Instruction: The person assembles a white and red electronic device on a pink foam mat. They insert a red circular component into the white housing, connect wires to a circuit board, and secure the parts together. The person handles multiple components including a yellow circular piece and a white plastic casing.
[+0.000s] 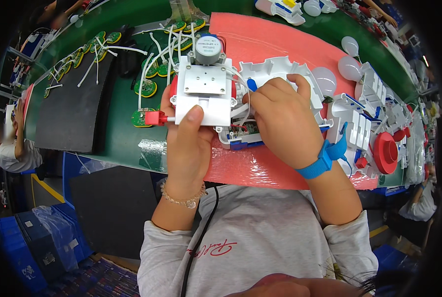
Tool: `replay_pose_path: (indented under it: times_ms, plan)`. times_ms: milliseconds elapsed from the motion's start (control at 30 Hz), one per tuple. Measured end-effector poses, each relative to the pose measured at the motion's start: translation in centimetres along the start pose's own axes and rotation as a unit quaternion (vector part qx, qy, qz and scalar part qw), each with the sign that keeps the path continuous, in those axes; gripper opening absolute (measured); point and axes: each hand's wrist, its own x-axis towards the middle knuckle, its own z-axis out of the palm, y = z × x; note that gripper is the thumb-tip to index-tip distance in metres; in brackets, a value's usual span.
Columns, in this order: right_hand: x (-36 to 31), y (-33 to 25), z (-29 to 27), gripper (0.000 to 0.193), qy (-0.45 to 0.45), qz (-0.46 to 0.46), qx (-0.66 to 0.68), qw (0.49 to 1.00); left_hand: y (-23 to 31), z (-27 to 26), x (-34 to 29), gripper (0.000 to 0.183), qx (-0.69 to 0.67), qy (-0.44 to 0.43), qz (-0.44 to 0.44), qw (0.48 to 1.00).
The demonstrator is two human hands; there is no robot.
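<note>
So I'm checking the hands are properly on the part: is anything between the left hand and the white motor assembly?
Nothing visible. The left hand grips the white motor assembly directly, thumb pressed on its front plate. The right hand rests beside it on the white housing, with thin white wires running between the two.

White moulded plastic bracket [203,96]: smooth, matt. Grey cylindrical metal motor [208,48]: dull satin sheen. Pink foam sheet [270,42]: soft, matt; front edge under glossy crinkled film. Blue wrist strap [320,162]: woven cloth. Green bench top [119,133]: smooth, slight gloss.
</note>
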Motion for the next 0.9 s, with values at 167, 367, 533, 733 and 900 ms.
replay_pose_path:
  times_ms: [167, 367, 533, 733, 900]
  plan:
    - [0.0, 0.1, -0.4, 0.01, -0.068, -0.004, 0.024, 0.997, -0.2, 0.3, -0.6, 0.078, 0.051, 0.001, 0.036, 0.998]
    - [0.8, 0.0, -0.4, 0.009, -0.098, -0.04, 0.016, 0.994, -1.4, -0.5, -1.6, 0.087, 0.094, 0.036, 0.073, 0.992]
    - [0.9, -0.5, -0.3, 0.011, -0.106, -0.027, 0.037, 0.993, -1.1, -0.6, -1.8, 0.092, 0.023, 0.031, 0.04, 0.998]
    - [1.1, -0.5, -0.4, 0.013, -0.15, -0.004, 0.026, 0.988, -1.4, -0.9, -1.7, 0.094, 0.011, 0.008, 0.056, 0.998]
    - [1.3, -0.4, -0.1, 0.012, -0.143, -0.015, 0.012, 0.989, -1.1, -0.9, -1.4, 0.096, 0.005, 0.013, 0.046, 0.999]
